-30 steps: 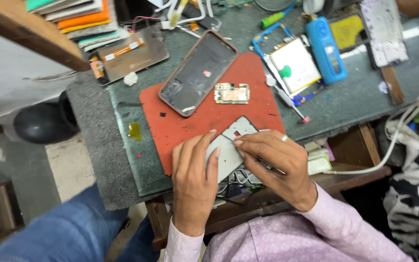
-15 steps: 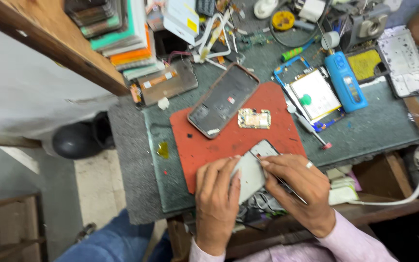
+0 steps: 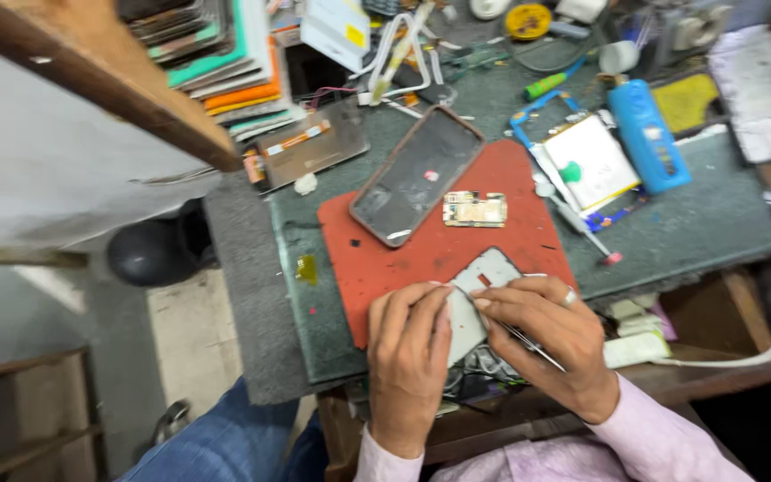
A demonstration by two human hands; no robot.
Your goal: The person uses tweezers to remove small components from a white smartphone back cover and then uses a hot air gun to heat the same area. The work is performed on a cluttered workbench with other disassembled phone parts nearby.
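A pale phone frame [image 3: 484, 284] lies at the near edge of a red work mat [image 3: 421, 254]. My left hand [image 3: 410, 357] presses down on its left side. My right hand [image 3: 551, 335] grips thin metal tweezers [image 3: 533, 344], the fingertips resting on the frame. Farther up the mat lie a small circuit board [image 3: 475, 210] and a dark phone body [image 3: 417, 176] lying face up at a slant.
On the grey-green bench [image 3: 671, 232]: a blue bottle [image 3: 647, 134], a white battery pack [image 3: 592, 161] in a blue frame, a screwdriver [image 3: 573, 214], cables and parts at the back. A stack of panels [image 3: 225, 62] sits under a wooden shelf [image 3: 91, 62]. A white cable [image 3: 760, 344] hangs right.
The view has shifted, so the bench sits farther right and higher. Both hands stay on the phone frame with the tweezers in my right hand.
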